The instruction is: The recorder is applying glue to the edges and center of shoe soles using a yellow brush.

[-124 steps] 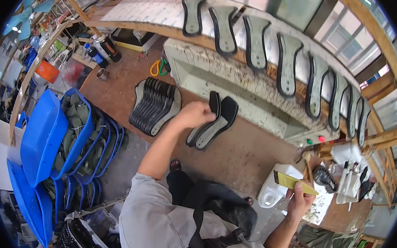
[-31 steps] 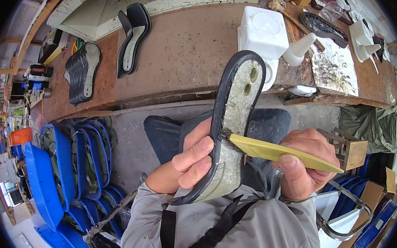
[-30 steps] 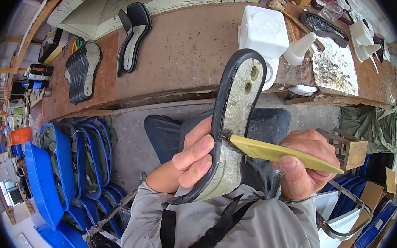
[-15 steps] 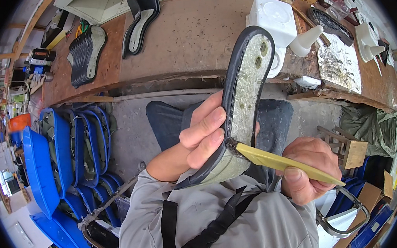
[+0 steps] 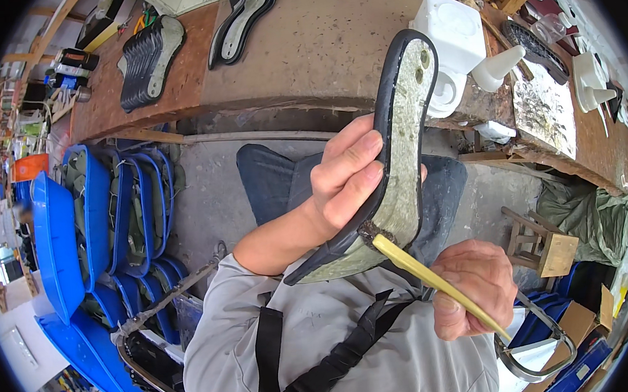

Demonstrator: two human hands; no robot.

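My left hand (image 5: 350,166) is closed around the middle of a curved shoe sole (image 5: 400,142) with a black rim and a mottled grey-green face. The sole stands tilted, with its rounded, holed end up and its bent end low near my chest. In my right hand (image 5: 473,287) I grip a brush (image 5: 448,288) with a flat yellow handle, seen nearly edge-on. Its dark bristles touch the sole's face by the left rim, at the bend. Part of my left hand is hidden behind the sole.
Along the brown workbench (image 5: 310,43) lie a stack of similar soles (image 5: 150,65) and another few soles (image 5: 244,26). White plastic containers (image 5: 452,30) stand at its right. Blue bins (image 5: 59,250) fill the left floor; a wooden stool (image 5: 551,248) is on the right.
The brush tip has slid lower along the sole's left rim, and its handle has turned more edge-on. My left hand and the sole have shifted slightly right in view.
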